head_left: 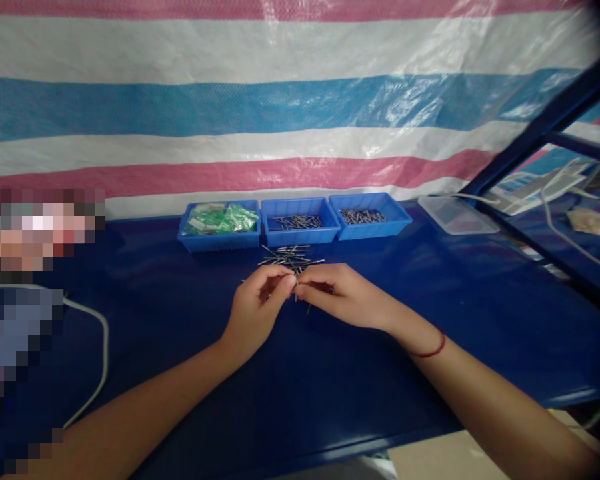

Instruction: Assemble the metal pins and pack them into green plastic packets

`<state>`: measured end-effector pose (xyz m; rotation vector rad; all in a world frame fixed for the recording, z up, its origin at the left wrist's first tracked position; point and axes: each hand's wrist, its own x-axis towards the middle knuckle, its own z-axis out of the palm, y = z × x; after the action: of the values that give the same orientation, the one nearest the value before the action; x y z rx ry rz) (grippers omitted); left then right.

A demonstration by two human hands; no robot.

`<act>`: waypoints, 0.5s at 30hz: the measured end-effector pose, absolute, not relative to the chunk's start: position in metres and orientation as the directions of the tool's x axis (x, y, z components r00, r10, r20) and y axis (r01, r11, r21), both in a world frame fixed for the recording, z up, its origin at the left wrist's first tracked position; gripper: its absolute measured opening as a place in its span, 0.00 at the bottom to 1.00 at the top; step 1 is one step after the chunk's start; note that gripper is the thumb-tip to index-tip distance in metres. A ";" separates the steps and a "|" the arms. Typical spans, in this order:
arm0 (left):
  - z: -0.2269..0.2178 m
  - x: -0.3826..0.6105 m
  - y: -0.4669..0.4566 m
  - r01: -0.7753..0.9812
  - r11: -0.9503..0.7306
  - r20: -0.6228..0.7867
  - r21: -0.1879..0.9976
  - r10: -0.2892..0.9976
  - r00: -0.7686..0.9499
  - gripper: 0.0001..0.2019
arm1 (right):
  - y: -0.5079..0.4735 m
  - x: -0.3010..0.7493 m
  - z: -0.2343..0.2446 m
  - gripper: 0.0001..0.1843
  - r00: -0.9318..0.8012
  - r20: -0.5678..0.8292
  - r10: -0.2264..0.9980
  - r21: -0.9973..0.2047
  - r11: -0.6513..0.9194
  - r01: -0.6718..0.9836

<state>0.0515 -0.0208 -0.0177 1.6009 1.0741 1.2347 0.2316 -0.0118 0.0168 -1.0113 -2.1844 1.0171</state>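
My left hand (pixel 257 300) and my right hand (pixel 343 293) meet at their fingertips in the middle of the table. Thumb and fingers of each are pinched together; whatever they hold is small and mostly hidden. Just behind and below the fingers lies a loose pile of thin metal pins (pixel 287 255), partly covered by the hands. Farther back, a blue bin (pixel 300 236) contains more thin metal pins. To its right, another blue bin (pixel 375 230) holds many short metal pieces, like rivets or screws.
A third blue bin (pixel 220 243) at the left contains green plastic bags (pixel 225 219). A clear plastic lid (pixel 457 215) lies at the back right. White cable (pixel 105 347) runs along the left, beside a blurred patch. Blue metal frame bars (pixel 535 147) rise at the right.
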 end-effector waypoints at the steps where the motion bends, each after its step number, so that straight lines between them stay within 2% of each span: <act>1: -0.018 0.052 -0.021 0.136 -0.296 0.275 0.945 0.949 0.155 0.06 | -0.012 0.231 0.017 0.13 -0.579 0.146 0.802 -0.802 0.439 0.406; 10: -0.018 0.051 -0.021 0.183 -0.375 0.343 0.909 0.921 0.185 0.05 | -0.013 0.232 0.021 0.08 -0.538 0.169 0.826 -0.822 0.419 0.385; 15: -0.018 0.050 -0.022 0.205 -0.392 0.358 0.897 0.915 0.187 0.07 | -0.012 0.234 0.021 0.08 -0.510 0.177 0.842 -0.817 0.415 0.401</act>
<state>0.0503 -0.0218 -0.0181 1.7439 1.0615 1.2497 0.2343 -0.0120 0.0211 -1.0493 -2.0893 0.9820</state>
